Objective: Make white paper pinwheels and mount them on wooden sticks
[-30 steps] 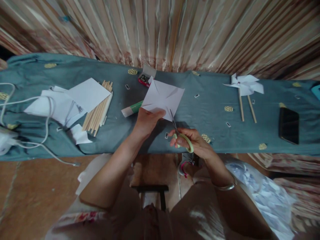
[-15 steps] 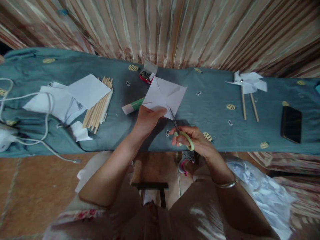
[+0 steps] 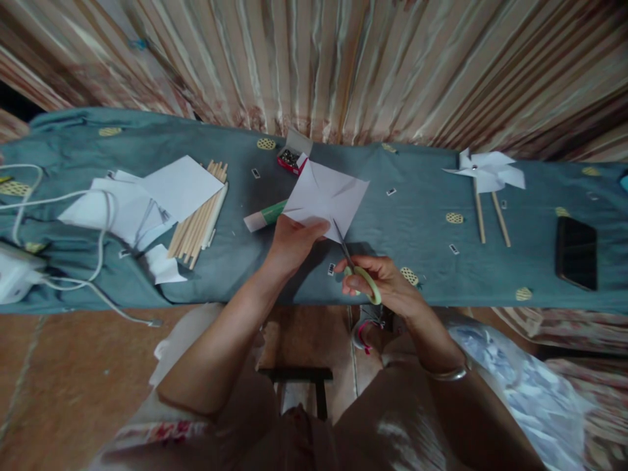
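Near the left grip [image 3: 293, 243], pinching paper [image 3: 324, 191], the right grip [image 3: 385, 280] is holding scissors [image 3: 348, 256]; rushing could be making the cut too long.

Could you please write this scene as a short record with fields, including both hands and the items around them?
left hand: pinches a square white paper sheet with slits
right hand: holds metal scissors with pale green handles, blades at the sheet's near corner
surface: teal cloth with yellow patterns
beyond sheet: small open red box, small metallic pieces inside
beside sheet: green-and-white tube
left side: loose white papers, pale wooden sticks, white cabled adapter
right side: white paper pinwheel, black rectangular phone
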A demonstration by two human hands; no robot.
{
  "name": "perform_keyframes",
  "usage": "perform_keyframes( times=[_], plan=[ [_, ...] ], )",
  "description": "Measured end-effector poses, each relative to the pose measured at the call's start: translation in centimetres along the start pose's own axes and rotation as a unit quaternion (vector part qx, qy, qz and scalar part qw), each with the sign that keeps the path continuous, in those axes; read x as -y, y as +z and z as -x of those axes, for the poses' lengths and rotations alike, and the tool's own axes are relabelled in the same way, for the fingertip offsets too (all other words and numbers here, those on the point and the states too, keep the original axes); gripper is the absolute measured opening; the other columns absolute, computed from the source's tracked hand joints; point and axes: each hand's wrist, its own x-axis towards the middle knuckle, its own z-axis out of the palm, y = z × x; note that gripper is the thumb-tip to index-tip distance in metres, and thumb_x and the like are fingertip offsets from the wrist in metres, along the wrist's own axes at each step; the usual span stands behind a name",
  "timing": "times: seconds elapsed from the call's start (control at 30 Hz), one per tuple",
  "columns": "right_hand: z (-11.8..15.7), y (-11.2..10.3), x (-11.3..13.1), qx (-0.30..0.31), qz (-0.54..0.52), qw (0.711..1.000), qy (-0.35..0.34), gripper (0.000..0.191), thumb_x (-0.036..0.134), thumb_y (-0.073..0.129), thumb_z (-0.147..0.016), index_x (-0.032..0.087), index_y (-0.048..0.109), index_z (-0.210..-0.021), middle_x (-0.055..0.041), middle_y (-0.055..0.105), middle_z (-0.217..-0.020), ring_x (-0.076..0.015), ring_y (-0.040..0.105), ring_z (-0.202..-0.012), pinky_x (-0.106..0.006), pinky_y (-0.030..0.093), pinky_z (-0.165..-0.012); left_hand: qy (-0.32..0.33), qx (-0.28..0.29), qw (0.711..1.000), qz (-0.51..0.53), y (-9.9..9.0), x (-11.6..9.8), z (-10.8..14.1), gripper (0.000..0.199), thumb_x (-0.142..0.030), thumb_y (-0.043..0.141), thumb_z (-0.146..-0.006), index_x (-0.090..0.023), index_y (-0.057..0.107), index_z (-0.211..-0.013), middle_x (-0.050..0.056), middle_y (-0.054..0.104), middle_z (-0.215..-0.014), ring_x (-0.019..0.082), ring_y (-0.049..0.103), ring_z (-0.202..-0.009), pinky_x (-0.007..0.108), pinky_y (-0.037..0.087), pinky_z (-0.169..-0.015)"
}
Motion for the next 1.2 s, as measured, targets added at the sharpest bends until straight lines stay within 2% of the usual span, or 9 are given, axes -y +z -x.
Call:
perform_keyframes(
  times=[0.3, 0.47, 0.77, 1.2],
  plan=[
    [-0.15, 0.21, -0.37, -0.012, -0.030, 0.999, 0.024, 0.048, 0.054, 0.093, -0.055, 0.020, 0.073, -0.084, 0.0057, 0.064, -0.062, -0.0082, 0.060, -0.055, -0.023, 0.057, -0.059, -0.002, -0.003, 1.000, 0.007, -0.09, -0.11, 0.01, 0.020, -0.022, 0.075, -0.060, -0.019, 0.056, -0.052, -0.004, 0.056, -0.055, 0.010, 0.049, -0.052, 0.022, 0.042, -0.051],
    [-0.14, 0.18, -0.33, -0.010, -0.016, 1.000, 0.023, 0.050, 0.056, 0.092, -0.057, 0.020, 0.073, -0.086, 0.0053, 0.063, -0.063, -0.0088, 0.059, -0.055, -0.025, 0.057, -0.062, 0.000, 0.001, 1.000, 0.013, -0.08, -0.10, -0.03, 0.020, -0.022, 0.074, -0.060, -0.019, 0.056, -0.054, -0.004, 0.056, -0.056, 0.010, 0.050, -0.052, 0.022, 0.043, -0.051],
    [-0.09, 0.37, -0.14, -0.015, 0.019, 1.000, 0.003, 0.050, 0.059, 0.088, -0.061, 0.019, 0.071, -0.086, 0.0048, 0.062, -0.060, -0.0083, 0.055, -0.052, -0.022, 0.052, -0.054, -0.003, 0.000, 0.999, 0.034, -0.08, -0.10, -0.08, 0.016, -0.021, 0.075, -0.059, -0.019, 0.059, -0.060, -0.003, 0.062, -0.062, 0.011, 0.055, -0.055, 0.024, 0.048, -0.054],
    [-0.12, 0.28, -0.18, -0.029, 0.019, 0.999, 0.016, 0.052, 0.059, 0.090, -0.058, 0.020, 0.070, -0.086, 0.0051, 0.062, -0.061, -0.0098, 0.060, -0.055, -0.022, 0.051, -0.054, 0.001, 0.016, 1.000, -0.003, -0.25, 0.29, -0.06, 0.013, -0.018, 0.075, -0.063, -0.018, 0.063, -0.059, -0.001, 0.064, -0.061, 0.013, 0.056, -0.056, 0.027, 0.047, -0.054]
  ],
)
